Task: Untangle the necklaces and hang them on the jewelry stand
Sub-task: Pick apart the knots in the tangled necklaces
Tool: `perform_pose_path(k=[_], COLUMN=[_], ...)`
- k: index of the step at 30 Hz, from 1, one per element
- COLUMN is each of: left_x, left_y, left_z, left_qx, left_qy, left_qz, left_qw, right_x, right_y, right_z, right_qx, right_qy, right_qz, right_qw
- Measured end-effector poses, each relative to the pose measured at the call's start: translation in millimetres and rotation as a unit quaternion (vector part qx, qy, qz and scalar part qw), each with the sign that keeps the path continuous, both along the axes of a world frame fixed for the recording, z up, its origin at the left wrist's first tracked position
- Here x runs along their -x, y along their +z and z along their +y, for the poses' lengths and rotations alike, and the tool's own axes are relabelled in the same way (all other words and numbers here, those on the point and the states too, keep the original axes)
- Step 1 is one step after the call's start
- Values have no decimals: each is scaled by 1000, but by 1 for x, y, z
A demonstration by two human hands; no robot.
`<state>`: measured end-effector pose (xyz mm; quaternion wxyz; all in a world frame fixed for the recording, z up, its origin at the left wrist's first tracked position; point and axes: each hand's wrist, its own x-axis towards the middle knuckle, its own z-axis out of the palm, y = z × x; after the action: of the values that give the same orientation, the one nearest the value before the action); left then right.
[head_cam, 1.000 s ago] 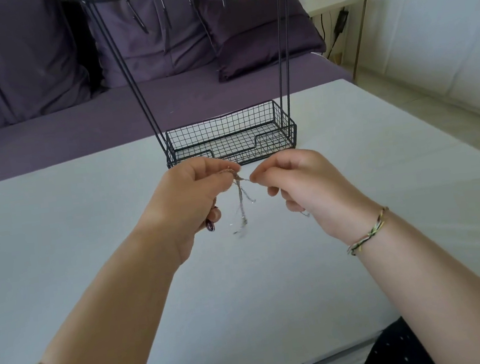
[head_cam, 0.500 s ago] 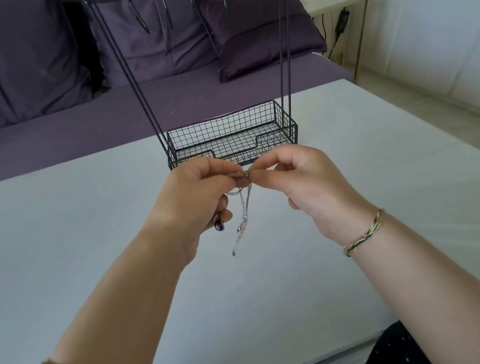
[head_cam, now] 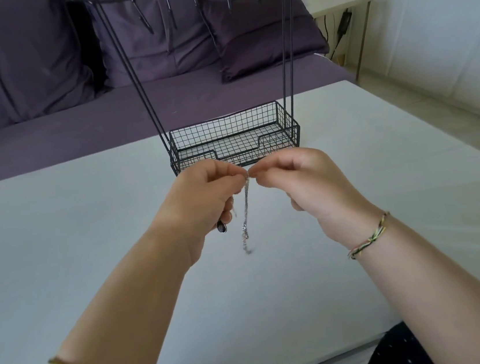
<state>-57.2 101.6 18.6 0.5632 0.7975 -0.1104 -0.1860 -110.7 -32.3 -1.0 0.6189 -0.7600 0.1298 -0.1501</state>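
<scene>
A thin silver necklace chain point(head_cam: 245, 214) hangs in a tangled strand between my two hands, above the white table point(head_cam: 87, 230). My left hand point(head_cam: 204, 195) pinches its top end, and a dark pendant point(head_cam: 222, 228) shows below that hand's curled fingers. My right hand point(head_cam: 295, 178) pinches the same chain right beside the left fingertips. The black wire jewelry stand point(head_cam: 236, 140) rises just behind my hands, with a mesh basket base and a top bar of hooks point(head_cam: 168, 6). Nothing hangs on the hooks that I can see.
A purple sofa point(head_cam: 103, 114) with cushions runs behind the table. A small white side table point(head_cam: 337, 3) with a cable stands at the back right. The white table's front edge lies close to my lap.
My hands have drawn together until the fingertips nearly touch. The chain now hangs as one straighter strand and reaches lower than a second ago.
</scene>
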Motion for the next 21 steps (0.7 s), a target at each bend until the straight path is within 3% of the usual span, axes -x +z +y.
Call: perform_pose_path(k=[7,14,21], left_x=[-1,1,3], left_y=[-1,1,3], left_z=[0,0,-4], left_qx=[19,38,53], left_qy=[11,27,33], left_qz=[-34,-33,-15], left_qw=[999,998,998], right_x=[-2,-1,-1], right_y=[0,-1,1], right_z=[3,4,3], right_qx=[-56,-3,-93], right_qy=[6,-3,16], right_qz=[42,-16,29], right_qw=[998,1000,995])
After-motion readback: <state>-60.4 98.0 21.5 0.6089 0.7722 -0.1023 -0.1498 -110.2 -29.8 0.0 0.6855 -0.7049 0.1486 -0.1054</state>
